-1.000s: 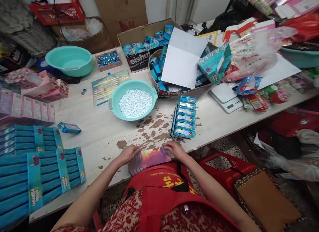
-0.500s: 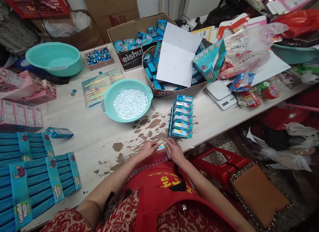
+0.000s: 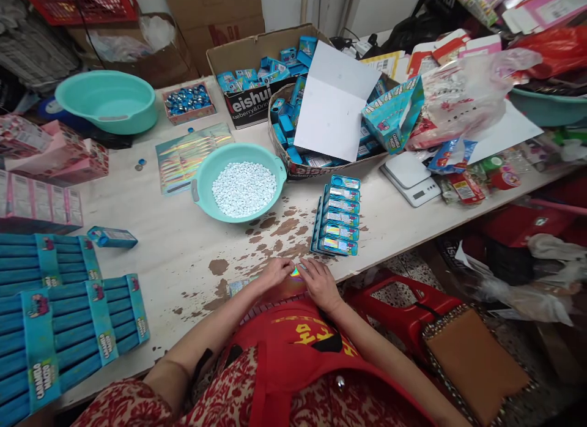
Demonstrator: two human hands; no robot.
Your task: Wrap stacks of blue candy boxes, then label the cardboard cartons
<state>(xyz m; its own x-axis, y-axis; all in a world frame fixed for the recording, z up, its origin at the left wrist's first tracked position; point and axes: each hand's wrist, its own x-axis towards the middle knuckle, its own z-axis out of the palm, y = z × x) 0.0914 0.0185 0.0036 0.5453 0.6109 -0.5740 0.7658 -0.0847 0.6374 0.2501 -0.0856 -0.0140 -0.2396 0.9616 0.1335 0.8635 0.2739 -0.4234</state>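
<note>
Left hand pinches a shiny strip at the surface's near edge; right hand adjoins it, grip unclear. Risk: creasing, should the hands pull unevenly. Tins, just beyond, could topple if knocked.

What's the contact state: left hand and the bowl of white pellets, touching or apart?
Apart. The head view shows brown-stained tabletop between the left hand and the near edge of the bowl of white pellets.

Iridescent film, turquoise bowl, red-patterned cream sleeve
</note>
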